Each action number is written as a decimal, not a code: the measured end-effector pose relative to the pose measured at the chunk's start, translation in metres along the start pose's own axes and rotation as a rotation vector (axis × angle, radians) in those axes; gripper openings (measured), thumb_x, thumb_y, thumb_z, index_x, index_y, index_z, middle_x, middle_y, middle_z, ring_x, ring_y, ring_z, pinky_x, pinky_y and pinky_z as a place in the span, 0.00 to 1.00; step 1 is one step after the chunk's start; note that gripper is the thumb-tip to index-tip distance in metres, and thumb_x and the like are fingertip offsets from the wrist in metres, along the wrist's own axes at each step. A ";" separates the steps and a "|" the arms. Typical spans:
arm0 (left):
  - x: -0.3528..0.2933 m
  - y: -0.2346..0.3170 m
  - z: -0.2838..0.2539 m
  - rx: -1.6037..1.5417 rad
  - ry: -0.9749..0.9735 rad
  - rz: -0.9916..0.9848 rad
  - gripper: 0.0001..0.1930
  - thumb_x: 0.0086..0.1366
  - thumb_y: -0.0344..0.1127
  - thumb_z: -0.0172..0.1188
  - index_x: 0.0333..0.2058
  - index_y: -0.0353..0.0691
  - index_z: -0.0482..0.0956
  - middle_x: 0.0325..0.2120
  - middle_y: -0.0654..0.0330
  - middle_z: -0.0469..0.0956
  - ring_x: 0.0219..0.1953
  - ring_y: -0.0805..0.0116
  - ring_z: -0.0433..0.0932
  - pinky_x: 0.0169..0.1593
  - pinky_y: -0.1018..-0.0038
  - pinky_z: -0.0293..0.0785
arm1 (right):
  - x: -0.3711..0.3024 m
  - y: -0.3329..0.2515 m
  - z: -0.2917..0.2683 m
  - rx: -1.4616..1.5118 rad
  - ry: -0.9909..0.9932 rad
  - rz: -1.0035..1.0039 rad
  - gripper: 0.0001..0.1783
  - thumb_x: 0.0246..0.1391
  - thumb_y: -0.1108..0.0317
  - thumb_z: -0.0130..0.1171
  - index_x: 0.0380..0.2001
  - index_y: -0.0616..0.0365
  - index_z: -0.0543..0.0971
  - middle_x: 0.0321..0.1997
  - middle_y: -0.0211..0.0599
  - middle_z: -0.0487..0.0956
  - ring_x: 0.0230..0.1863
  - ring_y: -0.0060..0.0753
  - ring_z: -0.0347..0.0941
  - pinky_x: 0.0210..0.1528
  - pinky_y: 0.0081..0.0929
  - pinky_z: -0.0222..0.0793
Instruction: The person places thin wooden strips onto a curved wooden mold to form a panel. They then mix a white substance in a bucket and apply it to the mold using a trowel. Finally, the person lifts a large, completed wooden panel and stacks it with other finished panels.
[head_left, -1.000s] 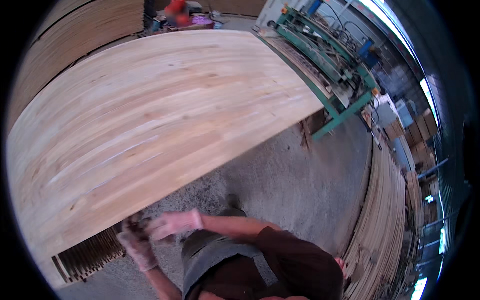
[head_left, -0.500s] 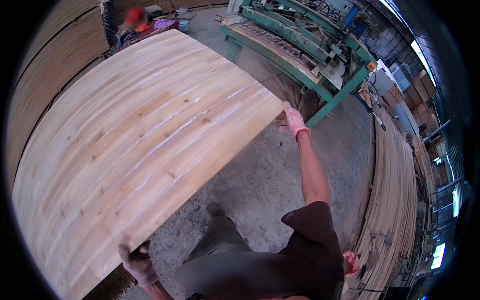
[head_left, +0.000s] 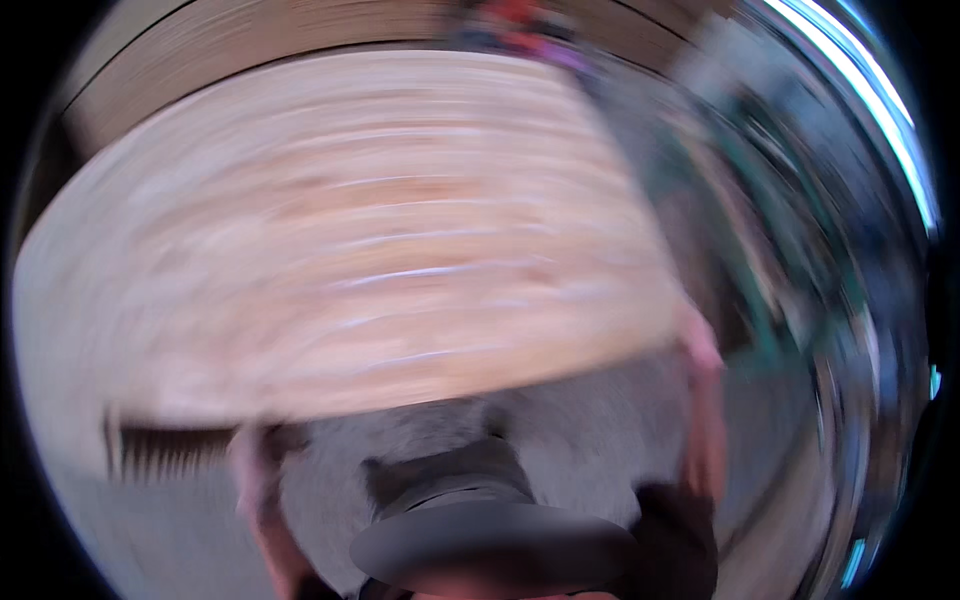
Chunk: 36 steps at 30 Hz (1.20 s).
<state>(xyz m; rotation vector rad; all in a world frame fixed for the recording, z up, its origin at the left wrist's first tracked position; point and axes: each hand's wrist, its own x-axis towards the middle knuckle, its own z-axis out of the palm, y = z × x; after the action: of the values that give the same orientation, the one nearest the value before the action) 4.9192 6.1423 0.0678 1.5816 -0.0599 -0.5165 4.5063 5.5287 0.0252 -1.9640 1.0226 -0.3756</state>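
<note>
A wide, pale wooden panel (head_left: 430, 230) of glued strips, with whitish lines along its seams, spreads across most of the view. My left hand (head_left: 258, 462), in a glove, grips its near edge towards the left. At the panel's near right corner, my right hand (head_left: 700, 340) in a pinkish glove holds the edge. Motion smears both hands, and the fingers under the panel are hidden. Beneath the panel's near left part shows a dark, ribbed stack of edges (head_left: 170, 450), too blurred to name.
Large stacked boards (head_left: 300, 25) stand behind the panel. A green machine frame (head_left: 765, 230) is at the right, smeared. Red and purple items (head_left: 530, 30) lie beyond the far edge. Grey concrete floor (head_left: 590, 420) shows between my body and the panel.
My view has swung left, and the scene is now blurred. The panel's near edge lies more level across the view, with both hands still on it; the machine has shifted right.
</note>
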 end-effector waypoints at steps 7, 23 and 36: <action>-0.028 -0.014 -0.040 0.297 0.505 0.902 0.22 0.76 0.34 0.57 0.64 0.33 0.74 0.53 0.50 0.83 0.54 0.60 0.83 0.60 0.62 0.80 | -0.120 -0.079 0.008 0.153 0.540 0.490 0.36 0.72 0.42 0.48 0.64 0.64 0.73 0.60 0.43 0.79 0.55 0.39 0.75 0.63 0.36 0.69; 0.017 -0.031 0.090 0.972 0.745 1.072 0.48 0.70 0.60 0.58 0.75 0.31 0.52 0.73 0.42 0.58 0.75 0.43 0.59 0.78 0.47 0.48 | -0.140 -0.010 -0.082 0.116 0.350 0.456 0.34 0.70 0.30 0.44 0.36 0.54 0.73 0.22 0.30 0.68 0.18 0.27 0.60 0.17 0.29 0.57; -0.075 -0.061 0.354 0.596 0.505 1.096 0.44 0.66 0.54 0.63 0.72 0.31 0.60 0.66 0.43 0.68 0.70 0.46 0.68 0.78 0.45 0.45 | -0.063 0.109 -0.088 -0.237 0.018 0.049 0.28 0.72 0.46 0.51 0.62 0.54 0.73 0.50 0.52 0.78 0.49 0.39 0.76 0.54 0.37 0.71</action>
<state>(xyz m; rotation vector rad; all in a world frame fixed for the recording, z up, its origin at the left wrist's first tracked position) 4.7083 5.8434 0.0349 1.9128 -0.6994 0.8233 4.3589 5.4972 -0.0049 -2.1437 1.1692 -0.2542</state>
